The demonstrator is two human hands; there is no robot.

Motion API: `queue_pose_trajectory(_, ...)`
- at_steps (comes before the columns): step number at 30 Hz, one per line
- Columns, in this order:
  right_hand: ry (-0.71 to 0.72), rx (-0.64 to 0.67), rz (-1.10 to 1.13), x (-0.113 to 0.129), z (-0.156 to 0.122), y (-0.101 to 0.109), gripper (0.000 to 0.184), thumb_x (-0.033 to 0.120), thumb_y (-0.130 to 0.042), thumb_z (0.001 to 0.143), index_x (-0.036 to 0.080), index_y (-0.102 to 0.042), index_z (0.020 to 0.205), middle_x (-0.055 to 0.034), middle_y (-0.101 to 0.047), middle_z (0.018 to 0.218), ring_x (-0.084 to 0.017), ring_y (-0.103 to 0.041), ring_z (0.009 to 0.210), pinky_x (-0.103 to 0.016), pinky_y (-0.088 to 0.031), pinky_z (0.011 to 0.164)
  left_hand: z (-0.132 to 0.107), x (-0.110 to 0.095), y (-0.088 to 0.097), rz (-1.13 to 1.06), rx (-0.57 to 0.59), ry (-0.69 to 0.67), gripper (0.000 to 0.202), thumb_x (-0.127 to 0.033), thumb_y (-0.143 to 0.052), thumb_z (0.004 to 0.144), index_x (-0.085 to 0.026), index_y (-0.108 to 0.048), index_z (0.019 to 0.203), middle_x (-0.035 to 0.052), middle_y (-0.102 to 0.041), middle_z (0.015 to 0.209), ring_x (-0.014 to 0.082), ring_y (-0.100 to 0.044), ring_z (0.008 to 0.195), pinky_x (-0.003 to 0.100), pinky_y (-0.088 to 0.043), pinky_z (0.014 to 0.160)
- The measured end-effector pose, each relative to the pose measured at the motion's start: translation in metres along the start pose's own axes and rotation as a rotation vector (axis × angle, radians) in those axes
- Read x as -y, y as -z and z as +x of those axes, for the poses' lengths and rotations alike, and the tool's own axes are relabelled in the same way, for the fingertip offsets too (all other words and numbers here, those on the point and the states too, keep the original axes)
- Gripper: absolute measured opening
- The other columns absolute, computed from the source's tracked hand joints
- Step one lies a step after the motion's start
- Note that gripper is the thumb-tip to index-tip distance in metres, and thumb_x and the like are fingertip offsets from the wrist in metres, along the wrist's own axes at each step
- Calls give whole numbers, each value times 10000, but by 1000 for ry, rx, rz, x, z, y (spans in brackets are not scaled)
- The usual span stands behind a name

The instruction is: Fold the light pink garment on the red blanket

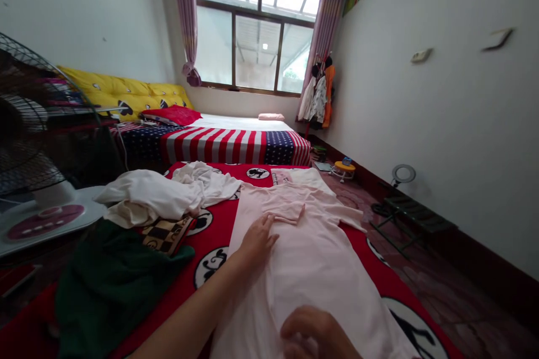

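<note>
A pale pink T-shirt (320, 269) lies spread on a red patterned blanket, its left side folded inward so that a sleeve (290, 214) rests across the upper part. On the cloth beside that sleeve is my left hand (259, 240), its fingers stretched out and the thumb apart. My right hand (315, 330), slightly blurred, is at the lower part of the shirt near the bottom of the view. Its fingers are curled, with pale cloth showing between them. Beyond the collar lies a folded light garment (301, 177) with a pink print.
The red blanket (225, 224) has round cat prints. At left are white clothes (155, 196), a green garment (113, 286), a checkered cloth (166, 235) and a fan (50, 201). A bed (219, 142) stands behind; a folding stool (416, 216) is at right.
</note>
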State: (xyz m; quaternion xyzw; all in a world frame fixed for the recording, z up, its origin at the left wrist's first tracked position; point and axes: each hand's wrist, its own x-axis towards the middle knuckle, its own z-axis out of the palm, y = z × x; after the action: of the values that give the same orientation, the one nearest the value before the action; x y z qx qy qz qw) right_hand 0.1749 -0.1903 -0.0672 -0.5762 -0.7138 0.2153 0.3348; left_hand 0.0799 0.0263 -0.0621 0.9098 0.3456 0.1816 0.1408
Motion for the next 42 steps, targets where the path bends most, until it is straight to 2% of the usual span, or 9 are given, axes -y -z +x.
queue_pose_trajectory(4,-323,-191,140,-22,38,46,194,312,-605,776,197,-694,904,-54,-709,885,-196,-661,822,-278,-522,674,11,0,-6,12,-79,35,472,-275,-488,863,-173,-475,1323,108,-509,1333,246,-443,1229,380,-337,1053)
queue_pose_trajectory(9,-593,-442,352,-75,108,84,207,258,-620,735,162,-634,918,-62,-683,902,-169,-672,734,-233,-502,545,9,3,-12,17,-109,32,359,-279,-515,853,-210,-569,1202,78,-518,1273,239,-456,1164,363,-351,1024)
queue_pose_trajectory(14,-716,-472,425,-105,165,93,269,385,-583,798,148,-574,673,-56,-643,640,-141,-612,503,-216,-450,414,9,5,-13,-15,-128,25,310,-276,-537,845,-242,-595,1147,52,-521,1257,236,-449,1152,353,-349,1018)
queue_pose_trajectory(18,-693,-495,424,-125,191,90,271,343,-703,656,153,-538,554,19,-519,441,-91,-467,366,-164,-268,330,9,5,-13,-46,-134,29,265,-275,-551,835,-241,-613,1090,47,-540,1199,232,-460,1120,353,-363,998)
queue_pose_trajectory(20,-636,-542,450,-132,199,86,224,281,-713,587,159,-529,549,54,-469,419,-69,-410,366,-166,-229,345,9,5,-14,-54,-141,35,251,-270,-562,826,-236,-618,1068,46,-548,1174,233,-464,1105,353,-371,985)
queue_pose_trajectory(25,-465,-667,615,-126,208,77,155,276,-601,562,192,-497,642,78,-475,531,-74,-430,483,-180,-336,450,10,6,-18,-54,-168,29,258,-270,-570,821,-225,-614,1072,61,-542,1190,246,-454,1115,372,-362,991)
queue_pose_trajectory(30,-391,-693,775,-118,212,74,259,237,-574,490,198,-528,742,57,-558,642,-103,-508,581,-202,-422,546,10,7,-18,-50,-173,31,261,-278,-567,827,-225,-609,1079,71,-540,1192,257,-450,1117,389,-362,988)
queue_pose_trajectory(35,-475,-717,814,-130,213,73,275,182,-599,479,198,-555,750,55,-579,619,-114,-536,567,-210,-439,528,9,5,-16,-69,-169,30,256,-263,-576,818,-232,-607,1070,61,-537,1200,251,-452,1113,385,-364,984)
queue_pose_trajectory(42,-629,-607,837,-134,212,79,261,246,-734,552,167,-610,767,-17,-641,623,-155,-574,516,-257,-450,462,9,6,-17,-79,-170,32,261,-265,-585,814,-228,-605,1071,70,-532,1212,248,-442,1132,384,-355,998)
